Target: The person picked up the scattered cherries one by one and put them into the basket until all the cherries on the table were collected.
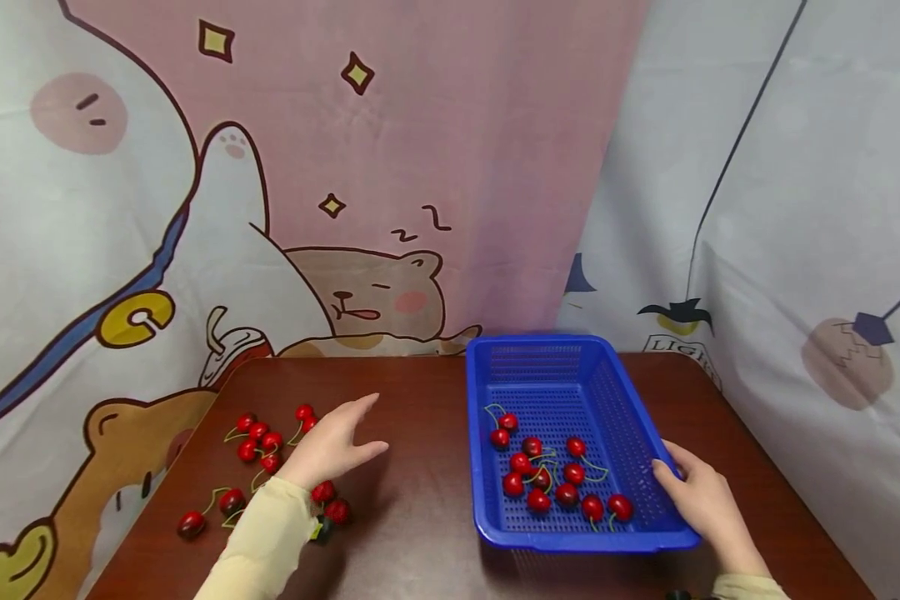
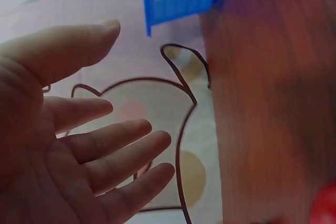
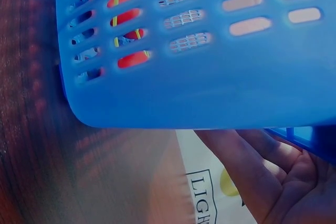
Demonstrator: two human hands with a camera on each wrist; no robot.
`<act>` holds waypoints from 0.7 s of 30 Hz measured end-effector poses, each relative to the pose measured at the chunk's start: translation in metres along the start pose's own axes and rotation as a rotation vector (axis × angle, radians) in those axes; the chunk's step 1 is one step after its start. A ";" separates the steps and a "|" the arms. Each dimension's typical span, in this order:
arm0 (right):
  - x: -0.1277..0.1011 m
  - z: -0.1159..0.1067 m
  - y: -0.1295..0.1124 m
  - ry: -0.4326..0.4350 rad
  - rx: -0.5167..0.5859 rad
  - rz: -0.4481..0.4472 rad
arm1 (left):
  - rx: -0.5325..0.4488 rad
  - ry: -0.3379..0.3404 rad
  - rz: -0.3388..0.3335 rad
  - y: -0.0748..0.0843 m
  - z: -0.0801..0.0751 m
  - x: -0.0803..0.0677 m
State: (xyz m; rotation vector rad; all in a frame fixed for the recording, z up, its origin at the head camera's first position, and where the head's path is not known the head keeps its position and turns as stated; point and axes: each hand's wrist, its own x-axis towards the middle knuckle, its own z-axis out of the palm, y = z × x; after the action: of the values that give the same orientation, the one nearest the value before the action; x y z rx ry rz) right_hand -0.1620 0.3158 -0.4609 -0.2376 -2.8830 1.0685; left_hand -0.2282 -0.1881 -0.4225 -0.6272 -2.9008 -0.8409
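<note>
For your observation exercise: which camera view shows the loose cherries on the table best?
The head view: the loose cherries lie clustered by the left hand. The left wrist view catches only a red blur at its corner; the right wrist view shows only cherries inside the blue basket.

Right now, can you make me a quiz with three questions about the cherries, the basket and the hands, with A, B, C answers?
1. Where do the loose cherries lie on the table?
A. left of the basket
B. behind the basket
C. on top of the basket's rim

2. What colour is the basket?
A. green
B. blue
C. yellow

3. What is the left hand doing?
A. pinching a cherry
B. gripping the basket
C. open, holding nothing

Answers:
1. A, the head view shows them scattered on the brown table to the basket's left, beside the left hand.
2. B, its mesh walls and floor are blue in every view.
3. C, the left wrist view shows its fingers spread and an empty palm; it is the right hand that rests on the basket's rim.
</note>
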 end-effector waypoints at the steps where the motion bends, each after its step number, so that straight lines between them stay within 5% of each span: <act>1: 0.000 0.000 0.000 0.001 0.001 -0.002 | 0.012 -0.002 -0.007 -0.003 -0.001 -0.003; 21: -0.001 0.001 -0.002 0.013 0.006 -0.001 | 0.205 -0.002 -0.071 -0.038 -0.007 -0.065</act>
State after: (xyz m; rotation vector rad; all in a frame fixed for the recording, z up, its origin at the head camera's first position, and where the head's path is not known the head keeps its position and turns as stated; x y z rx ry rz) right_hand -0.1613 0.3140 -0.4602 -0.2412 -2.8678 1.0711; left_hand -0.1838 -0.2448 -0.4459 -0.5094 -2.9739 -0.5378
